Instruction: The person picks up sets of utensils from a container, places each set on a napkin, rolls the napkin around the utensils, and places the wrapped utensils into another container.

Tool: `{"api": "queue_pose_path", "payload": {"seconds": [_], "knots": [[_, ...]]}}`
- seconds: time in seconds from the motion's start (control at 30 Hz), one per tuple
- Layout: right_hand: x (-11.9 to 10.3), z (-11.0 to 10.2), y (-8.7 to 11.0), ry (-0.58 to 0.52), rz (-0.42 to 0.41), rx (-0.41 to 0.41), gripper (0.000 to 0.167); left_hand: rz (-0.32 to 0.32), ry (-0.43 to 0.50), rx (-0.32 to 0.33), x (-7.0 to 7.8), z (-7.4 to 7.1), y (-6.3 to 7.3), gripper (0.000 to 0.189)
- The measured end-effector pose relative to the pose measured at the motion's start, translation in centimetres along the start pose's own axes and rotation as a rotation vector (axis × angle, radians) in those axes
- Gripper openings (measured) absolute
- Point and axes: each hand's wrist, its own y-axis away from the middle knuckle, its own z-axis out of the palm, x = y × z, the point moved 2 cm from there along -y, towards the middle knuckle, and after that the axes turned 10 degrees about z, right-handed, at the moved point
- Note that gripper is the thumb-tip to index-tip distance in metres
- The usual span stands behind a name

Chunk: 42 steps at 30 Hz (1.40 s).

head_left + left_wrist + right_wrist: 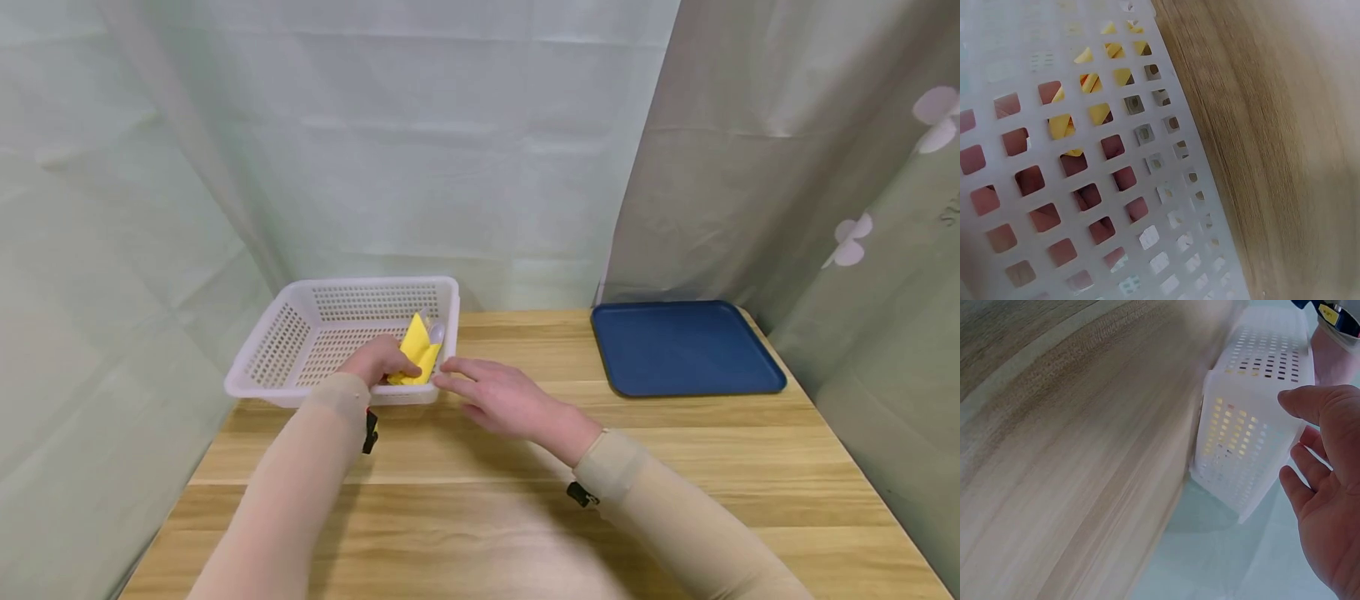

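Observation:
A white plastic basket (337,389) with perforated walls stands at the left of the table. My left hand (378,358) reaches over its near rim and pinches a folded yellow cloth or napkin (417,337) in the right end; some of its fingers are hidden. Through the holes in the left wrist view, skin and yellow folds (1060,126) show. Beside the yellow piece lies a pale, shiny, spoon-like item (437,333), partly covered. My right hand (502,396) is at the basket's right end with relaxed, spread fingers, its fingertips at the rim.
A dark blue rectangular tray (686,350) lies at the back right of the wooden table (480,517). Pale curtains (450,150) hang behind and at both sides, close to the table's edges.

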Motion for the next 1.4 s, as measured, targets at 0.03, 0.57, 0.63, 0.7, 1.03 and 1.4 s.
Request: {"api": "queue_pose_path", "payload": {"seconds": [0.03, 0.57, 0.63, 0.7, 1.03, 1.4], "knots": [[-0.01, -0.01, 0.00, 0.000, 0.000, -0.002, 0.060, -0.003, 0.003, 0.001, -0.04, 0.00, 0.01, 0.043], [0.12, -0.02, -0.04, -0.017, -0.010, 0.005, 0.061, -0.064, 0.132, 0.018, -0.63, -0.03, -0.22, 0.047], [0.11, -0.06, -0.04, -0.017, -0.009, 0.002, 0.061, -0.074, 0.130, 0.020, -0.67, -0.04, -0.27, 0.047], [0.11, -0.08, -0.04, -0.010, 0.000, -0.009, 0.061, -0.078, 0.125, 0.021, -0.63, -0.04, -0.30, 0.048], [0.13, -0.03, -0.04, -0.001, 0.016, -0.031, 0.061, -0.081, 0.107, 0.030, -0.55, 0.19, -0.61, 0.050], [0.09, -0.18, -0.07, -0.011, 0.018, -0.039, 0.061, -0.087, 0.078, 0.030, -0.71, 0.12, -0.74, 0.051]]}}
